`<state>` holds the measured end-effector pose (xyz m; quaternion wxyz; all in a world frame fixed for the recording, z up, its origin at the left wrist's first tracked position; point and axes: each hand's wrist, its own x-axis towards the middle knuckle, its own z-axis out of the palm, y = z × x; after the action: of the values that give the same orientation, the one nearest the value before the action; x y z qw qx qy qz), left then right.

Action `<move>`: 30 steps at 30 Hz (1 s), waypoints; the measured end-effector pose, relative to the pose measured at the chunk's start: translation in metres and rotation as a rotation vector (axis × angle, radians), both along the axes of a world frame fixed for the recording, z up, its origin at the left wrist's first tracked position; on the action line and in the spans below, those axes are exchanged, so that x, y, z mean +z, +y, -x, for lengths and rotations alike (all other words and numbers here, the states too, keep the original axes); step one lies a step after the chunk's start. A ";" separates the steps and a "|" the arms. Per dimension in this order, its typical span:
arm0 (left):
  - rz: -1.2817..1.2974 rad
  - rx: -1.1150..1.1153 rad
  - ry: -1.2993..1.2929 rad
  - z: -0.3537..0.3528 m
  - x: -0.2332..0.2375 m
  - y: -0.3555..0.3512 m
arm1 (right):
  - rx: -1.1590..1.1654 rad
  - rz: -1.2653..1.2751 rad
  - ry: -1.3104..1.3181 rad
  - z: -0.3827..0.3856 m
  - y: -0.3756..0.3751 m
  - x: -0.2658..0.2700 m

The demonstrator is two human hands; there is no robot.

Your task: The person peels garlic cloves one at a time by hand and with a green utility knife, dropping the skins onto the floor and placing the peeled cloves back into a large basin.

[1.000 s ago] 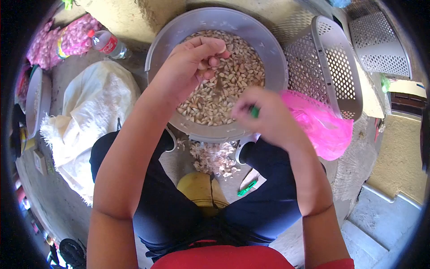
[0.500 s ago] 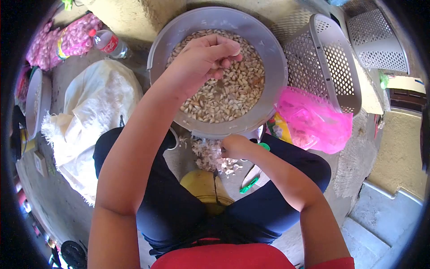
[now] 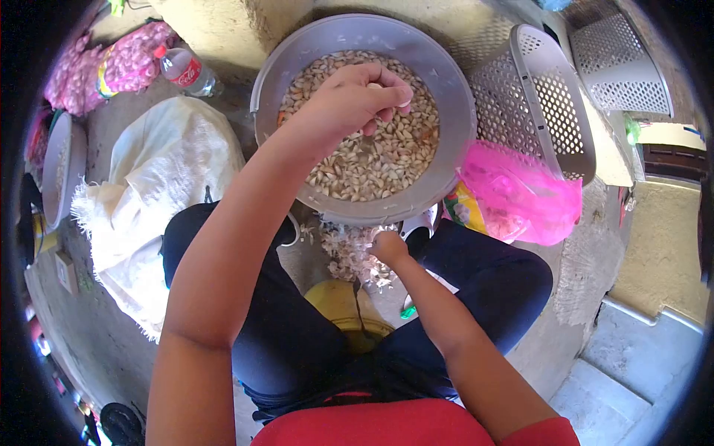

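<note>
Over a round grey plastic basin [image 3: 459,123], the left hand [image 3: 363,95] pressed fingers together; those of the right hand [image 3: 387,247] were unclear.

The right hand [image 3: 388,247] has been lowered from over the basin [image 3: 455,111] to the peels [image 3: 343,254]. The green handle [image 3: 408,313] has been partly covered by the right forearm [image 3: 431,308]. The left hand [image 3: 363,98] has been shifted rightward.

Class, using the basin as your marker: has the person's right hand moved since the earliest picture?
Yes. Judged against the grey basin, the right hand has moved from over its near right side toward the wearer, to the pile of peels.
</note>
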<state>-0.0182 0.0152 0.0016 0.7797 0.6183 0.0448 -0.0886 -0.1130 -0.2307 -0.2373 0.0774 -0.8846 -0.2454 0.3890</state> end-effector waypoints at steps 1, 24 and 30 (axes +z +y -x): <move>-0.010 -0.001 -0.002 0.001 0.000 -0.001 | -0.037 0.046 -0.047 0.005 -0.004 0.000; -0.248 -0.200 0.203 0.037 -0.028 -0.032 | -0.890 -1.093 0.296 -0.050 0.045 0.189; -0.106 -0.268 0.270 0.050 -0.034 -0.045 | -0.399 -0.679 -0.228 -0.040 0.032 0.194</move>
<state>-0.0684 -0.0294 -0.0327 0.7140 0.6415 0.0708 -0.2715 -0.0731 -0.1990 -0.0429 0.4111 -0.8765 -0.1905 0.1628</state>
